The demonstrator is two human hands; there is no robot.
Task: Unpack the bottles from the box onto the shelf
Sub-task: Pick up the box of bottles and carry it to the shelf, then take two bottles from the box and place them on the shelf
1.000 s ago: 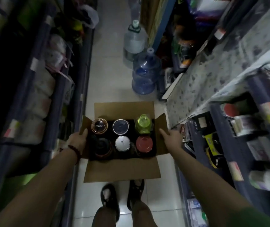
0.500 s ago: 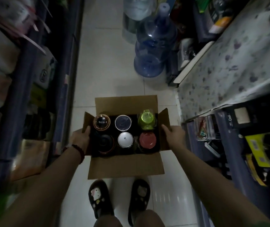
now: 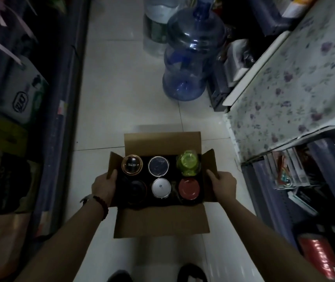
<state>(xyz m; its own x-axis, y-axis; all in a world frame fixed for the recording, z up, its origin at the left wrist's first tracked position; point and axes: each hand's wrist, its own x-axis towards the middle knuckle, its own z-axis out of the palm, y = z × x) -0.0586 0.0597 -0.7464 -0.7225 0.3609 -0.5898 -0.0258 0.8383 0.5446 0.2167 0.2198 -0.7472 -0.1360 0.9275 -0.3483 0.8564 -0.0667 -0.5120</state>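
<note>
a plain brown cardboard box (image 3: pixel 161 222) with a black interior shows six bottle tops in two rows. far row: a black lid with a copper-coloured ring (image 3: pixel 132 164), a dark navy lid with a silver rim (image 3: pixel 158 166), a bright lime green cap (image 3: pixel 188 162). near row: a black lid (image 3: pixel 137 189), a white lid with a silver edge (image 3: pixel 161 187), a red lid (image 3: pixel 189 188). the floor (image 3: pixel 121 94) is pale off-white tile with thin dark grout lines. a translucent blue water jug (image 3: pixel 191 58) stands on it. a white covering (image 3: pixel 296 82) printed with small purple flowers and grey-green leaves lies on the right. a dark red beaded bracelet (image 3: pixel 102 206) circles one wrist.
</note>
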